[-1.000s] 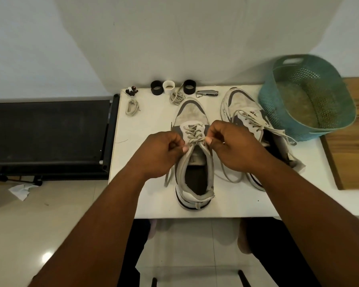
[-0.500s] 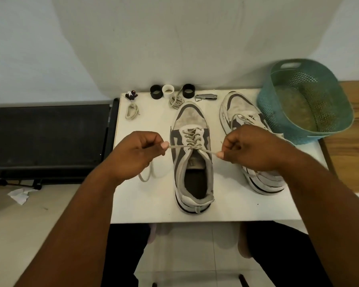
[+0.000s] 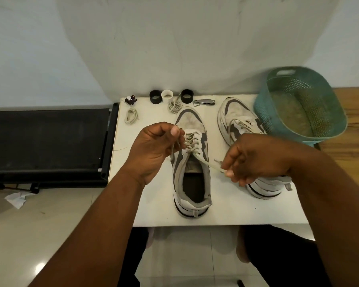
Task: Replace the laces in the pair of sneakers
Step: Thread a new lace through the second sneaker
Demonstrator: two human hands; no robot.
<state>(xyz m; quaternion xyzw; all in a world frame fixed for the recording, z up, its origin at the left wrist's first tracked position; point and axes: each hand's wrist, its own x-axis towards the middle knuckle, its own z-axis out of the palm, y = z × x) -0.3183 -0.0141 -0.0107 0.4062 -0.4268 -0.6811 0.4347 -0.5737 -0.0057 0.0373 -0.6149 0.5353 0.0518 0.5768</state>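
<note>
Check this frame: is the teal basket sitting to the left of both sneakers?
No, the teal basket sits at the table's far right, beyond the right sneaker and the middle sneaker.

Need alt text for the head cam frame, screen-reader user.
Two hands lace a grey-and-white sneaker on a white table: the left hand and the right hand each pinch an end of its lace. A second sneaker, a teal basket and spare laces lie around.
</note>
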